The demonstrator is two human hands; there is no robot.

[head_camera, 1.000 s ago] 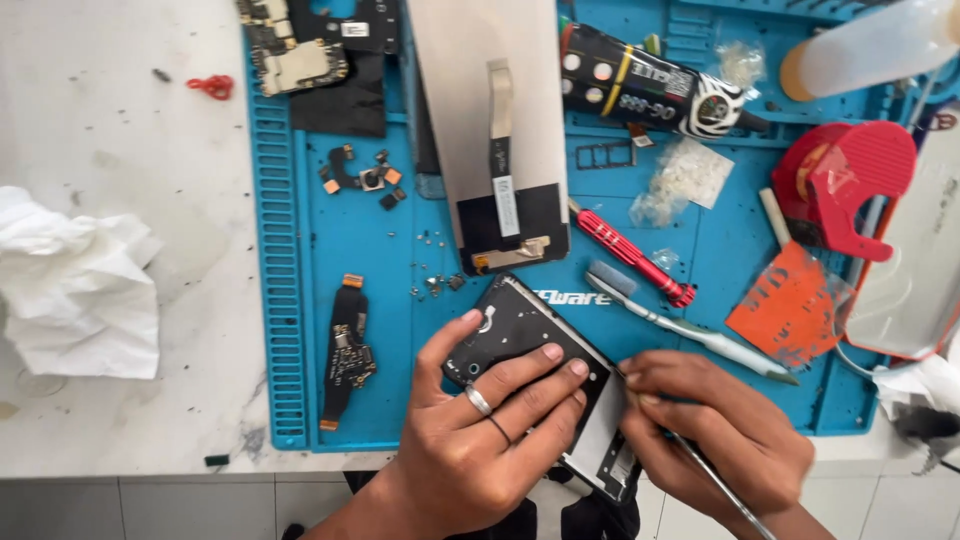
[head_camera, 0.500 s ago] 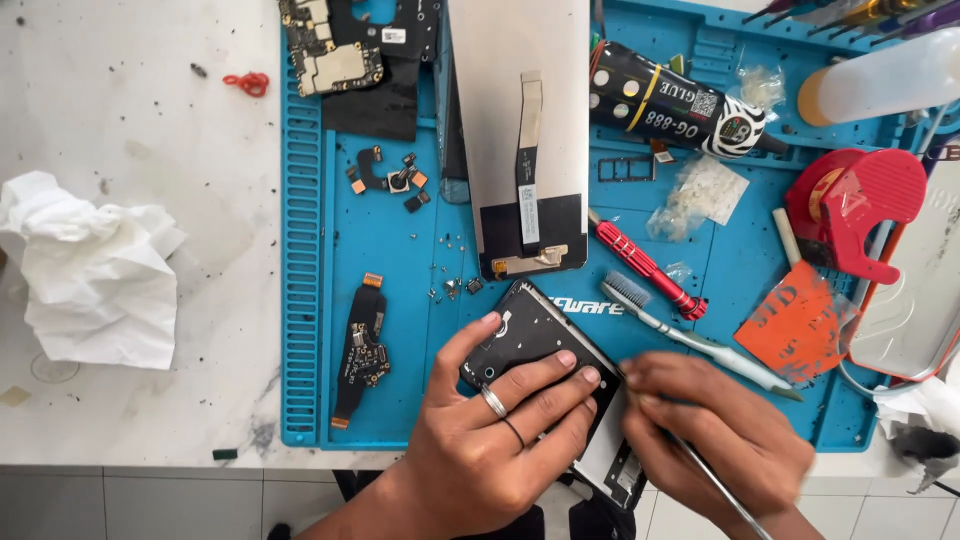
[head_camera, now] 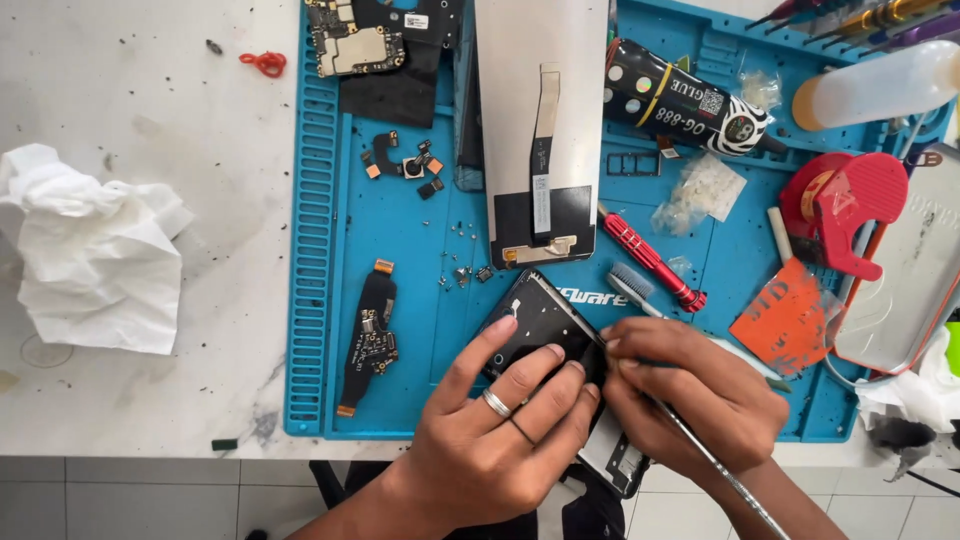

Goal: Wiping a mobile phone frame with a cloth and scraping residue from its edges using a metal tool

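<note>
Phone frame [head_camera: 540,325], low centre of the frame on the blue mat [head_camera: 410,300], is being pinned by the left hand [head_camera: 500,430], fingers spread flat. Thin metal tool [head_camera: 720,470] is being pinched in the right hand [head_camera: 690,400]. Circuit board [head_camera: 350,40] and screen panel [head_camera: 540,120] are already lying removed.

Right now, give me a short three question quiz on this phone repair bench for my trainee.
1. True or false: the left hand rests on the black phone frame.
2. What does the right hand grip? A) thin metal tool B) red screwdriver C) toothbrush
3. Fill in: the crumpled white tissue lies off the blue mat, on its ____ side.

Key: 1 true; 2 A; 3 left.
</note>
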